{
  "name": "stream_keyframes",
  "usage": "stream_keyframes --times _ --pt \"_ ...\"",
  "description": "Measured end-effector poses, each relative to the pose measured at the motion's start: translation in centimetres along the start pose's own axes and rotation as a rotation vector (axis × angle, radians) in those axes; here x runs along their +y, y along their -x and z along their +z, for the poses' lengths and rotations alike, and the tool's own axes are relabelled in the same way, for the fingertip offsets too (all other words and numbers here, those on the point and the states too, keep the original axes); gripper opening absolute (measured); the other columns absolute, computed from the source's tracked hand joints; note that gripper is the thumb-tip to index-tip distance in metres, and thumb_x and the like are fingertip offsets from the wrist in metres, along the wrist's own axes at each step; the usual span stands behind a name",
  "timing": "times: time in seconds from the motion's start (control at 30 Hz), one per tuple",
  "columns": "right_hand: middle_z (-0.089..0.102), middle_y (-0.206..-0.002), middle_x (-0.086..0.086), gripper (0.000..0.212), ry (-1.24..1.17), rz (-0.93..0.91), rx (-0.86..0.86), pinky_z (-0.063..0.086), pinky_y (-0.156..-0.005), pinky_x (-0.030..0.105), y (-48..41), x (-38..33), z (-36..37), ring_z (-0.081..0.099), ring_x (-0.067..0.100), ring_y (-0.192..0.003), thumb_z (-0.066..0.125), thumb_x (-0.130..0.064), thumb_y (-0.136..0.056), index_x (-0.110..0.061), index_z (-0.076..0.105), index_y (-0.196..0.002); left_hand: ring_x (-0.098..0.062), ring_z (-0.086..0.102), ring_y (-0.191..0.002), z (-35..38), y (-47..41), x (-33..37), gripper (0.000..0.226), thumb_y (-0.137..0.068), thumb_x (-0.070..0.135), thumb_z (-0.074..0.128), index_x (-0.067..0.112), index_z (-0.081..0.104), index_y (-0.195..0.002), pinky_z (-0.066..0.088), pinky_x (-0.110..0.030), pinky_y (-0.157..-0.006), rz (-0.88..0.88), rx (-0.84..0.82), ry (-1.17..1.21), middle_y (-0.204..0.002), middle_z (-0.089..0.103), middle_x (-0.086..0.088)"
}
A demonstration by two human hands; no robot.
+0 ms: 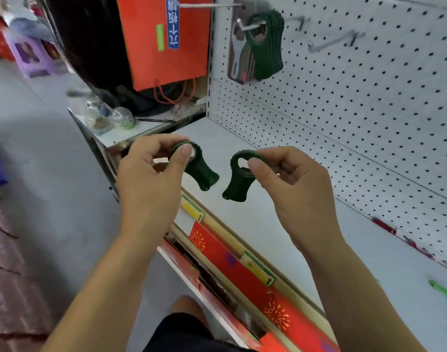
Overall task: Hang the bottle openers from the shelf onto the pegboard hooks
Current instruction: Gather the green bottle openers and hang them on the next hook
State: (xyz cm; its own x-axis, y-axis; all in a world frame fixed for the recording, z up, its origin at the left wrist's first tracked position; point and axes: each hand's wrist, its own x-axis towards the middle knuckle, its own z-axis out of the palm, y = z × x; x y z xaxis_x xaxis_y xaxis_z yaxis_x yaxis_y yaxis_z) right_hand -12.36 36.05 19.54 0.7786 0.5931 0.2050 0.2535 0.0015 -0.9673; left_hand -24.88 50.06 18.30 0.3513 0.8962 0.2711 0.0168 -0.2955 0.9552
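Above shelf (pixel 280 224): left hand (pixel 151 171) pinching dark green opener (pixel 200 171); right hand (pixel 291 179) pinching second opener (pixel 238 184). Hung openers (pixel 266 47) crowding one pegboard (pixel 357 97) hook (pixel 250 26); neighbouring hook (pixel 331 41) bare. Red bag (pixel 164 41) left.

One wide-angle view is taken from the person's head, directed forward and down. The hands (pixel 151 171) are seen close, above the shelf (pixel 268 219), with the pegboard (pixel 369 97) framed just beyond, upper right.
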Motion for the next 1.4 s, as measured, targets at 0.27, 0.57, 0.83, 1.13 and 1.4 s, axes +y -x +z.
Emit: stream_keyframes --times 0.27,0.57,0.83,1.13,1.4 --pt "0.076 -0.087 -0.001 0.013 0.001 -0.236 0.088 0.058 -0.074 0.028 -6.9 -3.7 3.7 0.066 0.009 -0.080 0.077 -0.015 -0.088 -0.025 0.078 -0.096 -0.011 0.068 -0.087 1.0 -7.1 0.2 0.017 -0.093 0.021 0.071 0.038 0.073 -0.092 0.057 -0.038 -0.079 0.102 -0.028 0.062 -0.099 0.073 0.002" --pt "0.067 -0.081 -0.002 0.011 0.034 -0.439 0.419 0.059 -0.072 0.047 -15.2 -6.0 7.7 0.061 0.010 -0.074 0.077 -0.013 -0.089 -0.014 0.067 -0.094 -0.009 0.066 -0.083 2.6 -19.1 -0.6 0.019 -0.090 0.017 0.074 0.036 0.072 -0.095 0.057 -0.034 -0.081 0.318 -0.240 0.042 -0.095 0.070 -0.001" --pt "0.072 -0.076 -0.001 0.007 0.120 -0.379 0.593 0.057 -0.069 0.034 -17.2 -6.7 8.4 0.063 0.013 -0.070 0.077 -0.017 -0.088 -0.021 0.073 -0.085 -0.008 0.061 -0.077 6.1 -25.0 -1.0 0.023 -0.089 0.012 0.075 0.034 0.073 -0.096 0.054 -0.028 -0.074 0.431 -0.491 0.120 -0.091 0.068 -0.003" --pt "0.077 -0.084 0.002 0.003 0.203 -0.223 0.668 0.059 -0.080 0.046 -19.9 -5.3 7.8 0.070 0.023 -0.081 0.076 -0.020 -0.090 -0.020 0.078 -0.088 -0.012 0.059 -0.076 7.8 -27.1 -1.7 0.021 -0.087 0.015 0.077 0.030 0.076 -0.102 0.046 -0.023 -0.072 0.475 -0.698 0.234 -0.081 0.061 0.011" --pt "0.078 -0.088 -0.003 0.008 0.253 -0.185 0.691 0.060 -0.074 0.026 -20.5 -5.1 7.3 0.069 0.015 -0.083 0.072 -0.020 -0.093 -0.023 0.079 -0.096 -0.012 0.063 -0.081 7.3 -27.4 -0.9 0.018 -0.083 0.026 0.076 0.030 0.077 -0.101 0.049 -0.022 -0.076 0.447 -0.788 0.292 -0.083 0.068 0.009"
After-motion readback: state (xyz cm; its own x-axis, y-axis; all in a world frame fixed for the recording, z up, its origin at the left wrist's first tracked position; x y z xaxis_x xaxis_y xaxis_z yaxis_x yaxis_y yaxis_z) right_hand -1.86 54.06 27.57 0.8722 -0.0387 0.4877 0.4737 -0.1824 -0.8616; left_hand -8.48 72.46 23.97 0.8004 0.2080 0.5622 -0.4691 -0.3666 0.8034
